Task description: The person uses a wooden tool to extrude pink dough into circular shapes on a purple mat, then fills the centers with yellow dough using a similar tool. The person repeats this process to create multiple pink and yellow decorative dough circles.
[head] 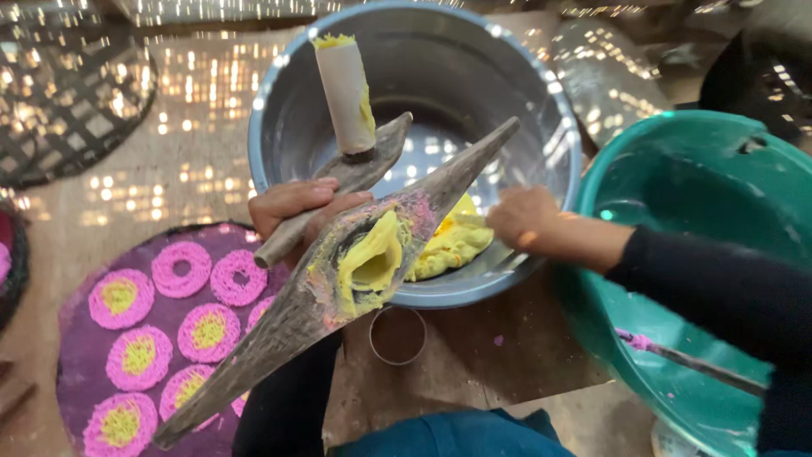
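I see my left hand clenched around the lower wooden arm of the press, fingers curled over it just below the white plunger that stands up from the upper arm. The press lies tilted across the near rim of the steel bowl, its open cup facing me, smeared with yellow dough and ringed with pink residue. My right hand is down inside the bowl with its fingers closed, but whether they grasp anything I cannot tell; the main lump of yellow dough sits just to the inner side of those fingers, touching the bowl's floor. Below my left fingers, a dark round tray carries pink rings with yellow centres. A small metal ring lies on the floor under the press, and a green tub stands beyond my right wrist.

To my eye the cup is being filled. I would judge it best to keep the left grip steady so the cup stays level, and press dough in firmly from the bowl side, leaving no hollow, before the plunger meets it
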